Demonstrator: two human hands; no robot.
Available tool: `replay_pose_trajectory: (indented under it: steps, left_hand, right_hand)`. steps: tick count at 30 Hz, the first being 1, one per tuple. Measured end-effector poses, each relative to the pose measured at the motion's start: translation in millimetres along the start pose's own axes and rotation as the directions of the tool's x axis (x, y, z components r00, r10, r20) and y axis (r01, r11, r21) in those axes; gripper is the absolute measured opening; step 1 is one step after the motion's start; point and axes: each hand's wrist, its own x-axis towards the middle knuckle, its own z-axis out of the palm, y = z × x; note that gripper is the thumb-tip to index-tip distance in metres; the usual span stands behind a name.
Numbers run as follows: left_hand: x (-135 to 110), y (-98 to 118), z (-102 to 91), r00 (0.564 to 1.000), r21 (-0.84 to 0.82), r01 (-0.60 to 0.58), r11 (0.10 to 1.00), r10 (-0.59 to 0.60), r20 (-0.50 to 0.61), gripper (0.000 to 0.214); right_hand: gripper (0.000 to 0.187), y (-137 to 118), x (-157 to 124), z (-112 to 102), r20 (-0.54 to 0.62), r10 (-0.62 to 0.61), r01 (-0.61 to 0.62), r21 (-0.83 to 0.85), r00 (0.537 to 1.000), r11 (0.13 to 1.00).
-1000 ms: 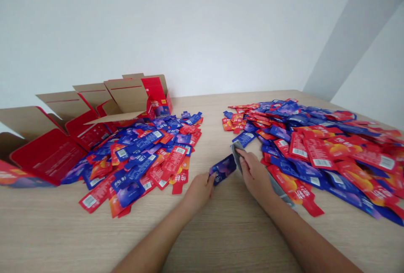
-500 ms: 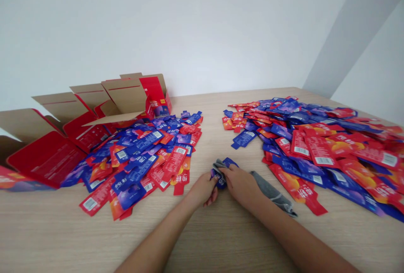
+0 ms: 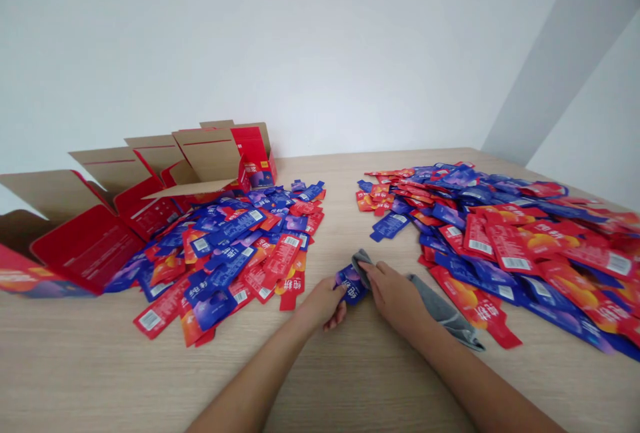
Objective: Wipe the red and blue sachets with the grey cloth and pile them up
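Between my hands is a blue sachet [image 3: 354, 286] with white lettering. My left hand [image 3: 326, 301] pinches its left edge between thumb and fingers. In my right hand [image 3: 397, 293] is a grey cloth [image 3: 364, 261], bunched at the fingertips by the sachet's right side. The rest of the cloth trails under the right wrist onto the table. Whether the cloth touches the sachet's face at this instant is hard to tell. A red and orange sachet [image 3: 473, 299] lies just right of the cloth.
Left of my hands spreads a pile of blue and red sachets [image 3: 227, 263], against a row of open red cartons [image 3: 90, 246]. A larger sachet pile [image 3: 530, 233] covers the right side. Behind the wooden table [image 3: 340, 166] stands a white wall [image 3: 320, 53].
My right hand has shifted right with the cloth, uncovering more of the blue sachet's front. The left hand keeps its pinch. The whole view has shifted slightly.
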Motion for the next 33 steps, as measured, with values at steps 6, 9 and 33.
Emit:
replay_pose_trajectory:
  steps: [6, 9, 33]
  left_hand:
    - [5, -6, -3.3, 0.991, -0.172, -0.086, 0.981, 0.066, -0.119, 0.029]
    - [2, 0, -29.2, 0.914, -0.257, -0.272, 0.927, 0.165, -0.371, 0.037]
    - [149, 104, 42.4, 0.828, 0.842, -0.228, 0.490, 0.552, -0.097, 0.027]
  right_hand:
    - [0.040, 11, 13, 0, 0.024, 0.137, -0.134, -0.087, 0.990, 0.987]
    - [0.040, 20, 15, 0, 0.003, 0.133, -0.132, -0.042, 0.991, 0.990]
    - [0.035, 15, 5, -4, -0.004, 0.097, -0.097, 0.080, 0.995, 0.992]
